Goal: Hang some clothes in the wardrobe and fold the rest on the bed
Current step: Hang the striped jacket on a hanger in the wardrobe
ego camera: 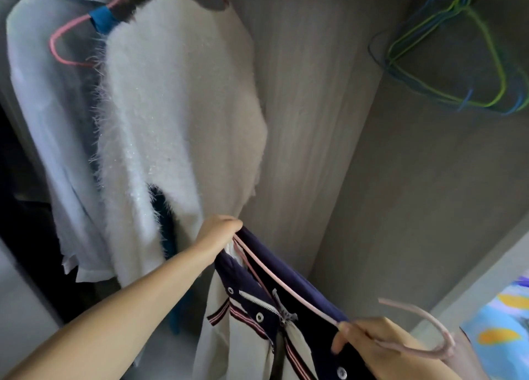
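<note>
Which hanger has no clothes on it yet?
The green and blue hangers at upper right hang bare; the pink hanger in hand carries the navy jacket.

Wardrobe rail beyond top edge; hanger hook [423, 331] blurred.

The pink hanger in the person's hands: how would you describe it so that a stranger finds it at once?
Start from the white fluffy sweater hanging in the wardrobe, then look below it. The pink hanger lies slanted inside a navy and cream jacket, its hook at the right hand, its far end at the left hand. Unlike the green and blue hangers, it is off the rail.
</note>
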Action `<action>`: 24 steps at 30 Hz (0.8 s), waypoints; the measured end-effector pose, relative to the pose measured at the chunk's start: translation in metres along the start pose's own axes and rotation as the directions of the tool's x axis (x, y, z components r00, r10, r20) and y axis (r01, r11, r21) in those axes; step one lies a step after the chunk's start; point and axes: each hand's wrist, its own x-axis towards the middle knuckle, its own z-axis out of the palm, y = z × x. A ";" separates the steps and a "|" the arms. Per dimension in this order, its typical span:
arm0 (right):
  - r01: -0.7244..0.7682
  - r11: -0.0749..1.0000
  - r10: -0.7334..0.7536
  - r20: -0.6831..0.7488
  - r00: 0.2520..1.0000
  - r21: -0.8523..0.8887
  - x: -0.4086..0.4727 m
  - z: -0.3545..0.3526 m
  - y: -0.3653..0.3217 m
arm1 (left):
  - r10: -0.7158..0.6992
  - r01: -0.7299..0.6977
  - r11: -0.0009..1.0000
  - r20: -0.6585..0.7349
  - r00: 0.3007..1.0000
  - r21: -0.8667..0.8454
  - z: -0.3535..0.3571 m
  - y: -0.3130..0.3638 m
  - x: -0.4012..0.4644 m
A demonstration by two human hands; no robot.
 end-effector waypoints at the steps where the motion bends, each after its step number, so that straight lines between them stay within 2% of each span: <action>1: 0.011 0.999 -0.010 0.016 1.000 -0.034 0.003 0.000 0.001 | 0.047 -0.046 0.997 -0.017 0.999 0.069 -0.001 -0.003 -0.001; 3: 0.034 0.985 -0.016 0.107 0.994 -0.171 0.013 0.005 -0.001 | 0.158 -0.133 0.947 -0.063 0.985 0.294 0.000 -0.006 -0.004; 5: 0.029 0.973 0.008 0.160 0.987 -0.229 0.030 0.020 0.004 | 0.295 -0.231 0.859 -0.073 0.953 0.457 0.006 -0.003 -0.013; 9: -0.075 0.983 0.103 0.159 0.982 -0.170 0.062 0.036 0.009 | 0.483 -0.454 0.732 0.083 0.872 0.509 0.026 0.009 -0.038; 10: -0.079 0.988 0.099 0.146 0.984 -0.136 0.067 0.030 0.007 | 0.489 -0.472 0.736 0.102 0.866 0.485 0.027 0.011 -0.041; 12: -0.085 0.995 0.094 0.167 0.981 -0.059 0.076 0.020 -0.004 | 0.450 -0.460 0.822 0.110 0.886 0.336 0.025 0.019 -0.036; 14: -0.100 0.994 0.108 0.272 0.956 -0.045 0.085 0.023 -0.016 | 0.409 -0.453 0.858 0.212 0.887 0.241 0.023 0.027 -0.030; 16: -0.096 0.990 0.128 0.351 0.928 -0.106 0.089 0.031 -0.024 | 0.372 -0.488 0.817 0.366 0.853 0.308 0.026 0.024 -0.028; 17: -0.099 0.991 0.123 0.360 0.925 -0.084 0.091 0.030 -0.026 | 0.361 -0.489 0.810 0.382 0.851 0.324 0.024 0.019 -0.026; 18: -0.115 0.993 0.105 0.363 0.926 0.008 0.094 0.023 -0.028 | 0.356 -0.469 0.829 0.358 0.863 0.306 0.020 0.015 -0.021; 21: -0.170 0.915 0.040 0.337 0.941 0.365 0.109 -0.001 -0.041 | 0.324 -0.352 0.934 0.265 0.908 0.064 0.006 0.016 -0.004; 22: -0.173 0.908 0.039 0.335 0.941 0.380 0.114 -0.002 -0.048 | 0.314 -0.343 0.937 0.279 0.908 0.062 0.007 0.019 0.000; 24: -0.193 0.934 0.072 0.372 0.925 0.300 0.116 0.003 -0.062 | 0.330 -0.401 0.889 0.296 0.896 0.222 0.022 0.019 0.001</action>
